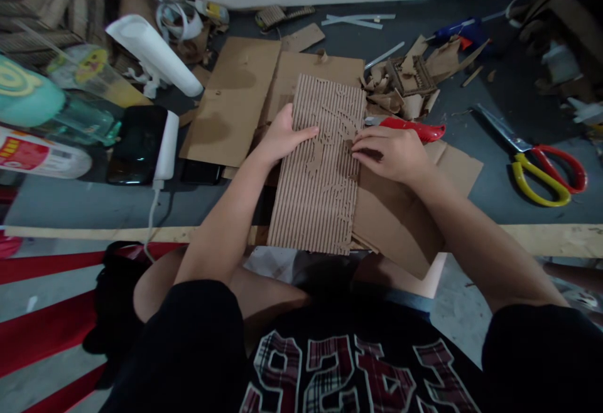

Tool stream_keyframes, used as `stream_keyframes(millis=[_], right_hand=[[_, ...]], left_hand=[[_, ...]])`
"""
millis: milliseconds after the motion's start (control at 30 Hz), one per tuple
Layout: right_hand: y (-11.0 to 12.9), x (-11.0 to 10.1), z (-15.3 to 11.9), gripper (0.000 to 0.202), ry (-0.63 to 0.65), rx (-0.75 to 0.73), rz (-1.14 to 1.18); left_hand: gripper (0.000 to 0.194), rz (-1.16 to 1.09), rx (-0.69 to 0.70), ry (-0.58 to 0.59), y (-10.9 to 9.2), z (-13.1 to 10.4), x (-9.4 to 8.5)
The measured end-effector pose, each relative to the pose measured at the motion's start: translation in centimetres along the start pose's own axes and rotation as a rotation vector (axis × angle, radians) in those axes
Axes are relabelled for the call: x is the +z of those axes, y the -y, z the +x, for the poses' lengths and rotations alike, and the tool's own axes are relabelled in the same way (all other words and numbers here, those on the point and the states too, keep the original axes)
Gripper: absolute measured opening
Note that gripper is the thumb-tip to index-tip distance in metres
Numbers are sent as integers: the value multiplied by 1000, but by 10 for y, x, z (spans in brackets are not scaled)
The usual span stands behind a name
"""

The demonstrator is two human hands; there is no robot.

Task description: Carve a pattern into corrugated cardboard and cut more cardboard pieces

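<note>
A corrugated cardboard sheet (311,206) with bare ridges and torn paper scraps leans toward me at the table's front edge. My left hand (285,137) grips its left edge, thumb on the ridged face and the other fingers hidden behind. At the sheet's right side, my right hand (393,152) has its fingers pinched together against the torn surface; what is between the fingertips is too small to make out. Just behind that hand lies a red-handled tool (426,130), its metal end partly covered. Flat cardboard pieces (240,99) lie to the left and beneath the sheet.
Red-and-yellow-handled scissors (532,146) lie at right. Cardboard scraps (409,80), glue sticks (358,21) and a blue glue gun (455,31) are toward the back. On the left are a black phone (134,143), a white cabled device (166,149), bottles (42,152) and a drink cup (101,80).
</note>
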State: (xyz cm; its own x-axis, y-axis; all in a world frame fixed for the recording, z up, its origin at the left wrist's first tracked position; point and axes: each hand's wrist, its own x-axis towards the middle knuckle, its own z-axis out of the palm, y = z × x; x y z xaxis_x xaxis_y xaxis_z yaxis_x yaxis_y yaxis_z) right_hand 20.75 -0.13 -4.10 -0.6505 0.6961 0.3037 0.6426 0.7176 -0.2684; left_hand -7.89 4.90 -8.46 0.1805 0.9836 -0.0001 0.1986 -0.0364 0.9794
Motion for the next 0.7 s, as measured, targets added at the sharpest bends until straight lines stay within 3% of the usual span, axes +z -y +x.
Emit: stream_keyframes(millis=[167, 500, 700], right_hand=[[5, 7, 5, 25, -33, -47, -61], [6, 10, 5, 17, -82, 113, -70], [0, 11, 6, 22, -219, 200, 97]], left_hand=[[65, 48, 29, 11, 1, -1, -1], [89, 125, 62, 39, -2, -3, 1], [80, 5, 15, 30, 0, 0, 1]])
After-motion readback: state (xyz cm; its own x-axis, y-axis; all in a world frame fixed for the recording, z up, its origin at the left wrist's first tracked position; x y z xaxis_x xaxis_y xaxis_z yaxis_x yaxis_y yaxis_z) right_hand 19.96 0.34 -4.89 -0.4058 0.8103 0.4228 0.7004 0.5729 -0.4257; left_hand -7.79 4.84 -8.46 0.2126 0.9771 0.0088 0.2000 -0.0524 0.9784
